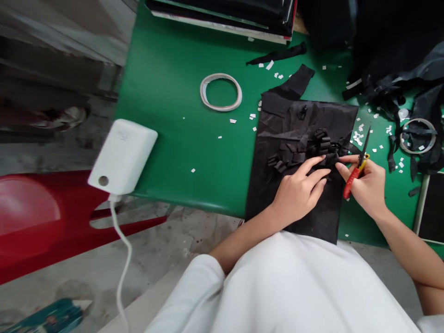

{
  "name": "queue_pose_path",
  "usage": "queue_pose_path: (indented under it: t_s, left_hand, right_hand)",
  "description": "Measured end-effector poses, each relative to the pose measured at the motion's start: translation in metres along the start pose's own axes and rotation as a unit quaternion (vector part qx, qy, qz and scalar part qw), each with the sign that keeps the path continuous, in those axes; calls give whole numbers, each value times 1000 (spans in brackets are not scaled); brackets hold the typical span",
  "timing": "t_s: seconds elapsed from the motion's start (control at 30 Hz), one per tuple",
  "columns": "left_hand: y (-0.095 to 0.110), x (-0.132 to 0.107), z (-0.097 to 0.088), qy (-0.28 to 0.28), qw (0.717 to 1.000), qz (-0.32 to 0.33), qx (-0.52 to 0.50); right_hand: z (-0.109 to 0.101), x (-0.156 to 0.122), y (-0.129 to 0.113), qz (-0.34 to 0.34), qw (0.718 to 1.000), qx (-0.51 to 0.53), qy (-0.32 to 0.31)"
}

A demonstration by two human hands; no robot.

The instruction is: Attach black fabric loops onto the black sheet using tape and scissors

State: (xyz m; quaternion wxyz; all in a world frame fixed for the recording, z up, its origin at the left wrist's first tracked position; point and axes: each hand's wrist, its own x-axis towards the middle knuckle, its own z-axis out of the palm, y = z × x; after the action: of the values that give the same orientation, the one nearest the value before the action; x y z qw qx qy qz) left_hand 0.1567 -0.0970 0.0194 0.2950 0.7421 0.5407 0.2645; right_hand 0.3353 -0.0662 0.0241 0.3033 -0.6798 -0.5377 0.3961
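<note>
Black on black makes the small folded black strips (321,141) hard to tell apart from the crumpled black fabric sheet (277,125) beneath them. The sheet's near edge is partly hidden by the person's white shirt (294,286). At the far right, a second tape ring (418,135) is half covered by black scraps. A stack of dark sheets (225,14) is cut off at the far edge. Left of the sheet, on the green table (166,69), lie a thin white tape ring (221,91) and a rounded white power bank (123,155), amid scattered white paper bits (357,136). The left hand (300,187) lies with fingers straight and together, tips pressing the strips. The right hand (369,185) curls around red-handled scissors (358,164), blades pointing far, its forefinger reaching the strips on the sheet's right half.
</note>
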Motion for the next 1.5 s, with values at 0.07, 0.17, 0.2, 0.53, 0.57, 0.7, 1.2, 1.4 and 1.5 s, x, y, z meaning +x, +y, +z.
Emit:
queue_pose_path:
  t_s: [0.07, 0.17, 0.2, 0.53, 0.57, 0.7, 1.2, 1.4, 1.5]
  left_hand:
    - [-2, 0, 2, -7, 999, 20, 27]
    - [-4, -1, 5, -2, 998, 49, 28]
    - [-4, -1, 5, 1, 998, 58, 24]
    - [-2, 0, 5, 58, 991, 122, -16]
    - [-2, 0, 5, 63, 989, 130, -17]
    - [-3, 0, 5, 89, 982, 168, -14]
    - [4, 3, -1, 113, 971, 95, -190]
    - [8, 1, -1, 28, 919, -70, -387]
    - [7, 2, -3, -15, 894, -91, -438]
  right_hand:
    - [1, 0, 0, -1, 1000, -2, 2]
    - [1, -1, 0, 0, 1000, 0, 5]
    - [0, -1, 0, 1, 1000, 3, 8]
    - [-8, -3, -3, 15, 1000, 23, -6]
    - [-8, -3, -3, 20, 1000, 21, -10]
    - [-9, -5, -5, 64, 996, 54, -43]
    - [-9, -12, -5, 92, 949, 281, -109]
    - [-9, -10, -6, 97, 926, 353, -90]
    - [-9, -8, -7, 93, 921, 372, -73]
